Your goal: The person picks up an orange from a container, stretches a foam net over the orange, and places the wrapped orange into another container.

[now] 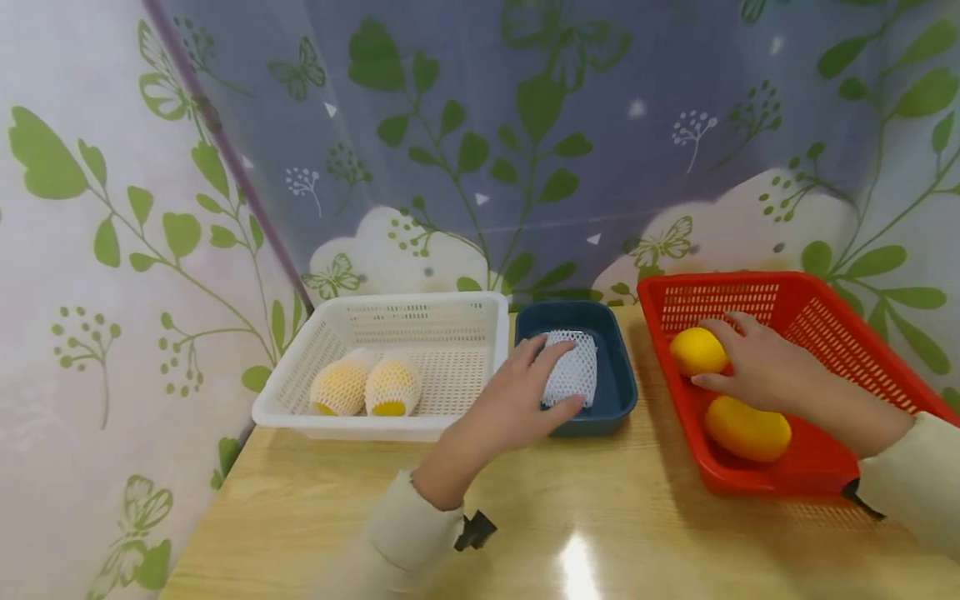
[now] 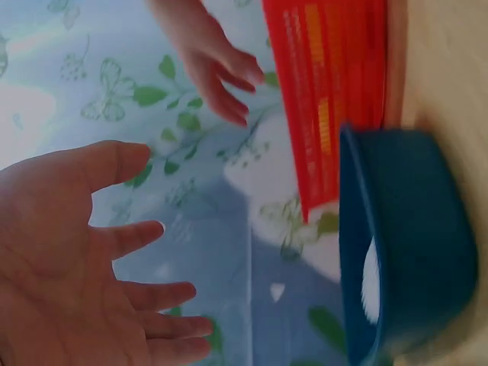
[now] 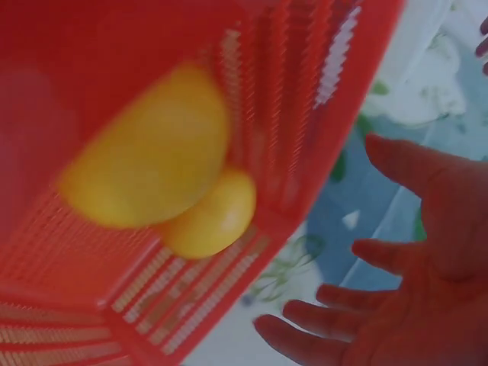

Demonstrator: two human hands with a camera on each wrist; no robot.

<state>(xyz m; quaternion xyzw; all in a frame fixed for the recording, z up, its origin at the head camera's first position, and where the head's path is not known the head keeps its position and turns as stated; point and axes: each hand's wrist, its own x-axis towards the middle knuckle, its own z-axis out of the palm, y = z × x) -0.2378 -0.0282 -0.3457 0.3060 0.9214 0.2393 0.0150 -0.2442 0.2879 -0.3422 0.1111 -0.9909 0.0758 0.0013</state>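
Observation:
My left hand (image 1: pixel 517 392) is over the dark blue bin (image 1: pixel 626 392), fingers spread and relaxed, holding nothing. Under its fingertips lies a white foam net sleeve (image 1: pixel 579 375) in that bin. On the right, my right hand (image 1: pixel 772 367) is over the red basket (image 1: pixel 772 483) with its fingers apart. A rounded yellow fruit (image 1: pixel 696 352) overlaps its fingertips in the head view, but the right wrist view shows the palm empty and well above both fruits. An elongated orange-yellow mango (image 1: pixel 748 429) lies nearer the basket's front; it looks larger in the right wrist view (image 3: pixel 152 152).
A white basket (image 1: pixel 420 429) stands at the left with two yellow fruits in foam nets (image 1: pixel 393 385) inside. All three containers stand on a wooden table (image 1: pixel 337 500). Behind them hangs a leaf-patterned cloth (image 1: pixel 465 100).

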